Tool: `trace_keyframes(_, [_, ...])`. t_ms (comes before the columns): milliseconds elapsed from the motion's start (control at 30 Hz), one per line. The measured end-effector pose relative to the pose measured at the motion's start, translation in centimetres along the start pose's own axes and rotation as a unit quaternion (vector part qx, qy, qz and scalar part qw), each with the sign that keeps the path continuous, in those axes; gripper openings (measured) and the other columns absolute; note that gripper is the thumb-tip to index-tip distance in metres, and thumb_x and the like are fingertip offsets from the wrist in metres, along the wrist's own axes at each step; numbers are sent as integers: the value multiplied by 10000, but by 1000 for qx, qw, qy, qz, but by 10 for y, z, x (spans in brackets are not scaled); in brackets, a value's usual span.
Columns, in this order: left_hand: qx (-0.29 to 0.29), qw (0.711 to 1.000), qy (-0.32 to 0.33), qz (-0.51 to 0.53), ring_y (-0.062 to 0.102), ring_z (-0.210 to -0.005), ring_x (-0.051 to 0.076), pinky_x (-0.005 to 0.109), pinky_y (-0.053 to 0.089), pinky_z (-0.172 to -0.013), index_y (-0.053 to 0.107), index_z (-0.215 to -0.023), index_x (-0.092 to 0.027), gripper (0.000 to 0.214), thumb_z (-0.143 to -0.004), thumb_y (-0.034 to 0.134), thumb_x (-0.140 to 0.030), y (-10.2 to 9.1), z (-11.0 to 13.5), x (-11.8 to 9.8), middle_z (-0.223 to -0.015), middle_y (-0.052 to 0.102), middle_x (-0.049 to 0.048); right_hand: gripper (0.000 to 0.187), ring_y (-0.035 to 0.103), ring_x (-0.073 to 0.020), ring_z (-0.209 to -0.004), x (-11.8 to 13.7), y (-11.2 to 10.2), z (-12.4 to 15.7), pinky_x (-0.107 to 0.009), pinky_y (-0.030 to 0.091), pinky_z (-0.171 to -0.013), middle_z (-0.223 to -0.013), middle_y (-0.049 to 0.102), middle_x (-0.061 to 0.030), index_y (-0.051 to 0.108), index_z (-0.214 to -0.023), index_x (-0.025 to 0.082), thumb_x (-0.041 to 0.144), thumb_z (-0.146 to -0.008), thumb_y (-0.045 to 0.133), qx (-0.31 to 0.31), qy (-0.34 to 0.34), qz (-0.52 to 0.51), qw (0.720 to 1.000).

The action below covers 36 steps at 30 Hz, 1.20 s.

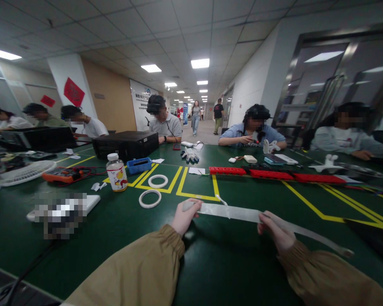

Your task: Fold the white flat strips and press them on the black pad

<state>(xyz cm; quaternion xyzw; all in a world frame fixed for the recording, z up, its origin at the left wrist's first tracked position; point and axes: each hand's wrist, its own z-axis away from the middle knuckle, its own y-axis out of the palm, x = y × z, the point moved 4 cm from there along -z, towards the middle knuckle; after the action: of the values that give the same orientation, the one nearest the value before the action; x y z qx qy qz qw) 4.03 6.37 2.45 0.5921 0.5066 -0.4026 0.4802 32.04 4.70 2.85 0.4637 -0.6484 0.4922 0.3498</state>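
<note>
A flat grey ribbon cable (236,211) with fine lines along its length is stretched between my hands above the green table. My left hand (185,214) pinches it near its left end, thumb on top. Farther along, my right hand (277,231) grips it between thumb and fingers, and the free end trails off to the right. A thin white strip (223,204), which looks like tape, lies across the cable between my hands, one end sticking up. Two white tape rolls (150,199) lie flat on the table beyond my left hand.
Yellow lines mark the green table (140,255). A bottle (117,173), a blue tray (139,165), an orange multimeter (62,174) and a black box (125,144) stand left. Red power strips (271,174) lie beyond my hands. Gloves (190,155) lie farther back. Several people sit around.
</note>
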Motion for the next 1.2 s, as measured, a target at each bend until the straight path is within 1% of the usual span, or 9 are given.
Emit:
trace_keyframes(100, [-27, 1000, -6, -3, 566, -608, 134, 214, 447, -517, 665, -722, -128, 292, -646, 690, -409, -2, -2, 4, -678, 632, 25, 446, 540, -177, -602, 8, 3, 3, -295, 460, -590, -585, 537, -33, 543, -606, 191, 595, -781, 468, 13, -11, 49, 999])
trace_keyframes(200, [-36, 999, -9, -17, 565, -603, 133, 215, 448, -523, 648, -688, -144, 236, -652, 672, -376, -3, -3, 6, -642, 617, 6, 391, 527, -170, -578, 15, 6, 7, -297, 456, -587, -585, 534, -19, 570, -683, 206, 569, -792, 474, 3, -22, 48, 999])
trace_keyframes(267, [-34, 999, -8, -28, 558, -591, 127, 213, 444, -525, 633, -658, -154, 193, -657, 655, -346, -4, -4, 7, -620, 603, -6, 387, 524, -166, -561, 16, 8, 9, -294, 454, -560, -608, 542, -20, 599, -778, 202, 572, -781, 486, -8, -14, 42, 999])
trace_keyframes(367, [-30, 999, -9, -33, 541, -568, 116, 207, 433, -519, 613, -618, -164, 151, -654, 635, -309, -3, -3, 6, -589, 578, -23, 488, 535, -164, -563, 14, 10, 10, -290, 454, -543, -648, 560, -29, 609, -992, 168, 584, -765, 492, -23, 1, 48, 999])
trace_keyframes(433, [-27, 999, -6, -26, 527, -553, 108, 202, 423, -511, 609, -611, -167, 136, -654, 626, -294, -3, -3, 6, -582, 569, -28, 534, 539, -160, -565, 14, 11, 11, -287, 456, -547, -665, 565, -31, 594, -1067, 151, 576, -763, 488, -25, 6, 54, 998])
trace_keyframes(633, [-29, 999, 4, 16, 533, -569, 116, 202, 418, -492, 638, -654, -157, 165, -666, 626, -321, -2, -3, 3, -622, 584, -7, 425, 534, -153, -563, 16, 11, 12, -277, 447, -533, -695, 582, -30, 611, -957, 167, 522, -747, 506, -35, 30, 48, 998])
trace_keyframes(833, [-26, 998, -9, 62, 537, -599, 133, 204, 411, -483, 656, -709, -114, 287, -654, 641, -395, -4, -3, 3, -657, 594, 29, 369, 534, -161, -530, 20, 7, 12, -286, 443, -549, -596, 566, -19, 604, -838, 175, 517, -748, 498, -80, 27, 75, 994])
trace_keyframes(1067, [47, 973, -99, 203, 507, -523, 125, 236, 424, -519, 675, -823, -58, 676, -701, 457, -686, -1, -4, 9, -678, 621, 94, 356, 532, -162, -503, 21, 6, 13, -284, 432, -525, -556, 559, -7, 601, -815, 187, 522, -727, 518, -105, 27, 76, 991])
trace_keyframes(1200, [64, 971, -140, 185, 502, -531, 117, 229, 415, -550, 678, -806, -65, 658, -687, 488, -684, -1, -6, 15, -665, 613, 88, 340, 538, -161, -518, 23, 6, 14, -285, 442, -542, -573, 566, -9, 604, -807, 195, 512, -739, 502, -103, 21, 85, 991])
